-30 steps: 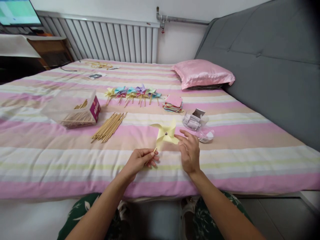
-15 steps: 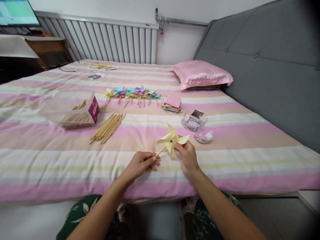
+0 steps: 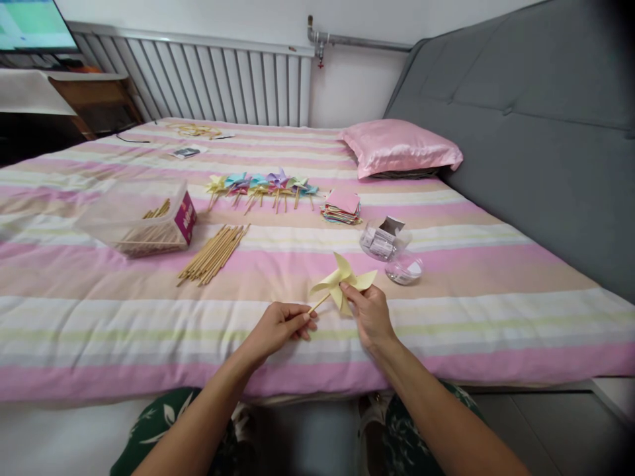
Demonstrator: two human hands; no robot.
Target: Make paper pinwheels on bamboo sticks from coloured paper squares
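A pale yellow paper pinwheel [image 3: 338, 281] on a thin wooden stick [image 3: 319, 303] is held over the near part of the bed. My left hand [image 3: 280, 325] pinches the stick near its lower end. At the pinwheel's centre, the thumb of my right hand [image 3: 371, 312] presses on the middle while its other fingers lie partly hidden behind the paper. Left of my hands, a bundle of wooden sticks [image 3: 214, 255] lies on the striped bedding. Two small clear containers [image 3: 381, 241] with small contents rest just beyond my right hand.
Several finished pinwheels [image 3: 258, 184] lie in a row farther back. Right of them is a stack of coloured paper squares [image 3: 341, 206]. A clear plastic box [image 3: 112, 221] of sticks stands at left. A pink pillow [image 3: 401, 149] lies by the grey headboard [image 3: 526, 119].
The pinwheel's blades have turned slightly, and my right thumb has shifted onto the centre, covering the dark fastener that showed before. My left hand stays on the stick.
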